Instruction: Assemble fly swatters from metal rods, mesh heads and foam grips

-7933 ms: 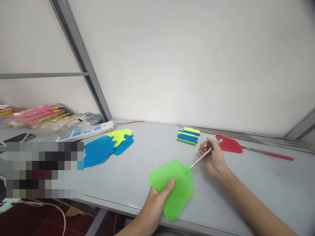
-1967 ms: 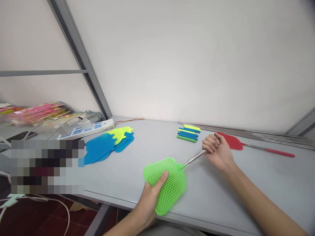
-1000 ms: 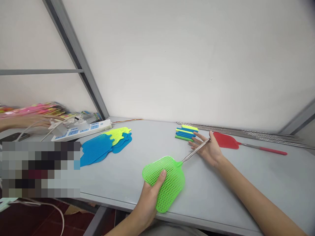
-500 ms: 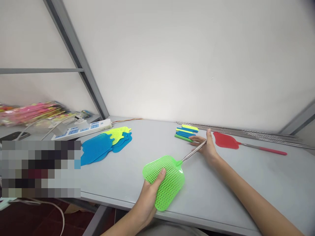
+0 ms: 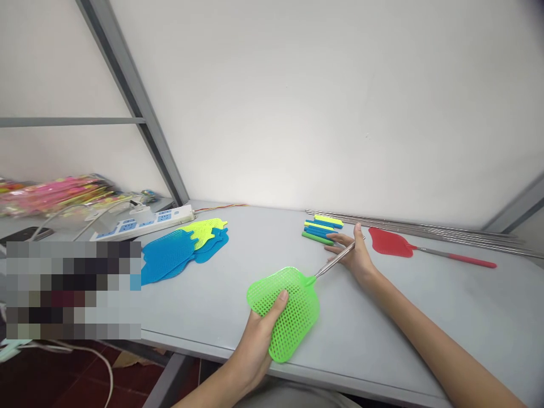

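My left hand [image 5: 263,340] is closed on the green mesh head of a fly swatter [image 5: 293,317], thumb on top and the other fingers hidden beneath. The swatter's metal rod [image 5: 335,260] slants up to the right, its far end against my right hand [image 5: 359,258] by the thumb. That hand is open, its fingers spread towards a small pile of handle sleeves, among them a green sleeve [image 5: 317,238], a blue sleeve [image 5: 321,231] and a yellow sleeve [image 5: 329,220]. Right of it lies a red fly swatter [image 5: 391,242] with a red grip.
Blue swatter heads [image 5: 168,255] and yellow swatter heads [image 5: 204,232] lie in a stack on the left of the grey table [image 5: 212,317]. Behind them is a white power strip [image 5: 144,222]. Long metal rods [image 5: 446,231] run along the wall. A grey frame post [image 5: 127,96] stands at left.
My right hand has dipped very slightly, with its fingers a bit lower by the sleeves. The green swatter stays in my left hand, almost unmoved.
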### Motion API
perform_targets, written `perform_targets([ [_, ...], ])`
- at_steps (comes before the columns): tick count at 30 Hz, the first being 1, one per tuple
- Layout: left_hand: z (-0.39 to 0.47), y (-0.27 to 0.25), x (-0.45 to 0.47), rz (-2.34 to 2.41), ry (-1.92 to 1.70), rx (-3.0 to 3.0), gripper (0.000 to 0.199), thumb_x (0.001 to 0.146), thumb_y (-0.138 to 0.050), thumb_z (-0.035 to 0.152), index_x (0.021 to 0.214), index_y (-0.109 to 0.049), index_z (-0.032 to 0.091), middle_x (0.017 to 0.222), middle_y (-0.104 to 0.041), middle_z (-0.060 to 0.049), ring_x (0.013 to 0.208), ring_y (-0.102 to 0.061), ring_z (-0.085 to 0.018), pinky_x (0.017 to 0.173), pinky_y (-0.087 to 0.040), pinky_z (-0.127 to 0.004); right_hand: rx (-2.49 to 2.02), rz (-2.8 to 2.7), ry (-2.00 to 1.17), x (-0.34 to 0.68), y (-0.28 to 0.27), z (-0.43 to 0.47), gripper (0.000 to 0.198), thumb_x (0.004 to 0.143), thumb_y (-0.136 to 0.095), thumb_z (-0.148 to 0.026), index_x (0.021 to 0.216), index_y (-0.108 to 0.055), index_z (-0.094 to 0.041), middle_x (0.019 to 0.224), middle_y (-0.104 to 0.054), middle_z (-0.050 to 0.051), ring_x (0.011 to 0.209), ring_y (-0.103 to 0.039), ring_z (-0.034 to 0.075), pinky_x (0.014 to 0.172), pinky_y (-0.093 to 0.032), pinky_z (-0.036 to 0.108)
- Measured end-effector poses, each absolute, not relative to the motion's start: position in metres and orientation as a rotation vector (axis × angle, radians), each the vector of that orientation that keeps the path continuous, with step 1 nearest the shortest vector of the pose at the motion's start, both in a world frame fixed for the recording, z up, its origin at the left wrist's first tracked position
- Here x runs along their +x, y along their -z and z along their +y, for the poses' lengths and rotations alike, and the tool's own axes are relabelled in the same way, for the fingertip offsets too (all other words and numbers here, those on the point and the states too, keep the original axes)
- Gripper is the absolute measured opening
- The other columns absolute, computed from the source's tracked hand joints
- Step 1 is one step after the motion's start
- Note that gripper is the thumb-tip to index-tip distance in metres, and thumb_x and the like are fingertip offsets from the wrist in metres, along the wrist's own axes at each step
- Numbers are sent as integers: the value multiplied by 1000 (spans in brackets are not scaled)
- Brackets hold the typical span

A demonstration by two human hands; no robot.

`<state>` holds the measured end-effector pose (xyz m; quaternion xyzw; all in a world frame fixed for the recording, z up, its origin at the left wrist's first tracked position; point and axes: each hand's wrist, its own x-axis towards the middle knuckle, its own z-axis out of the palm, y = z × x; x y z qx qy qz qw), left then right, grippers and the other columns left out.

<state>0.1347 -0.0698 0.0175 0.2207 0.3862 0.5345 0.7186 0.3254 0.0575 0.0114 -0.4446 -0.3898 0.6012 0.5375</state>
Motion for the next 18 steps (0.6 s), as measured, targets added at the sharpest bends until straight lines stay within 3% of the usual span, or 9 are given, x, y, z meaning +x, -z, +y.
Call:
perform_targets([
  [5,-70,-16,135,856,-1176,492,46,69,-54,30,113,-43,22,108,-52,-6,95,-50,-19,86,-37,-33,-958,-860,-1503,324,-9,59,59,61,-29,-67,63,-60,-17,87,-57,10,88,-51,26,67,-46,36],
  [18,-70,-20,136,872,-1188,492,45,69,-54,29,112,-43,24,107,-53,-5,95,-50,-19,87,-36,-33,-1004,-934,-1488,322,-6,60,54,61,-32,-66,61,-57,-18,86,-55,8,96,-46,24,68,-46,34],
])
